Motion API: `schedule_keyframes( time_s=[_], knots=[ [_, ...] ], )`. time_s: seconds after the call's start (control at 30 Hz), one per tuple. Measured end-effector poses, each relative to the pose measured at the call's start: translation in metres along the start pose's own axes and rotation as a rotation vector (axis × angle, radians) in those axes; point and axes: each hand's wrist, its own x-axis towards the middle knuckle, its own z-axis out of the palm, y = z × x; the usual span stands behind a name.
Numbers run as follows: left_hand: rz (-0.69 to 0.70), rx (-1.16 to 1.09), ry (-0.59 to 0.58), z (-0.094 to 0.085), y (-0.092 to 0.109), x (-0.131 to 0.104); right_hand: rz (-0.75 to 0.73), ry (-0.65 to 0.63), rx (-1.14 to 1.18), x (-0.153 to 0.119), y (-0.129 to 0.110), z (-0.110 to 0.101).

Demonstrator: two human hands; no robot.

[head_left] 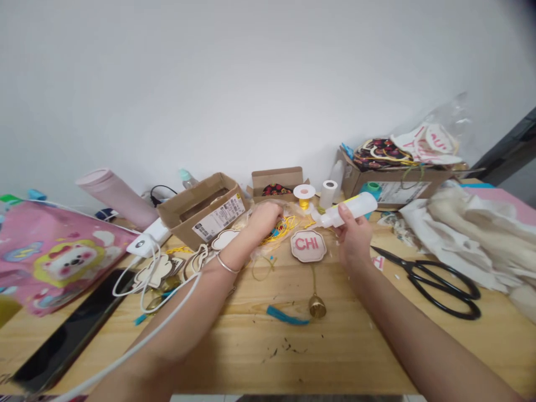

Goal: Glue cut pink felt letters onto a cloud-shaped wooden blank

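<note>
My right hand (352, 234) is closed round a white squeeze bottle (355, 205) with a yellow mark. The bottle is tilted, its narrow end pointing left above a scalloped patch (309, 245) lettered "CHI" in pink. My left hand (267, 216) reaches into a plastic bag of yellow cords (285, 226); its fingertips are hidden, so what they touch cannot be seen. Below the patch a small brass bell (317, 306) hangs off a cord on the tabletop. A blue tassel (287, 316) lies just left of the bell.
Black scissors (435, 282) lie at right beside white cloth (456, 245). Cardboard boxes (203, 209) and a spool of yellow thread (304, 196) line the wall side. At left are a dark phone-like slab (71, 335), a white cable (167, 312) and a pink bag (62, 251).
</note>
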Motion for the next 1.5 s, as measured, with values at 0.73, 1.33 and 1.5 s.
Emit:
schedule_keyframes(
  time_s=[0.73, 1.33, 1.5],
  knots=[
    [-0.124, 0.007, 0.018, -0.011, 0.009, 0.005, -0.003, -0.014, -0.038, 0.001, -0.001, -0.002],
    [-0.036, -0.426, 0.399, -0.01, 0.012, -0.07, -0.303, -0.347, -0.473, -0.014, 0.0, -0.004],
    [0.148, -0.489, 0.185, 0.027, 0.018, -0.099, -0.349, -0.418, -0.591, -0.017, 0.006, -0.009]
  ],
)
